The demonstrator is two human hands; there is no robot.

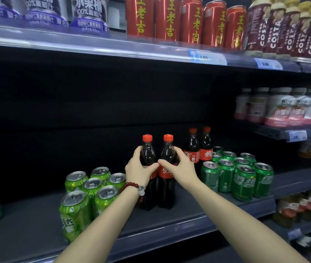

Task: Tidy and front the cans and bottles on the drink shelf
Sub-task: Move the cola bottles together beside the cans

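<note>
Left hand [138, 168] gripping cola bottle [148, 158] (red cap), right hand [181, 166] gripping its twin [168, 173], labels seemingly forward

A price tag [206, 57] marked 3.00 is clipped to the front edge of the top shelf [75, 44]. A second price tag [268, 63] is stuck further right on that edge. Tall red cans [168, 18] are lined up above them. Costa bottles [291, 31] are kept at the right end, purple juice bottles [88, 14] at the left end. A black back wall [94, 101] is seen below.
</note>
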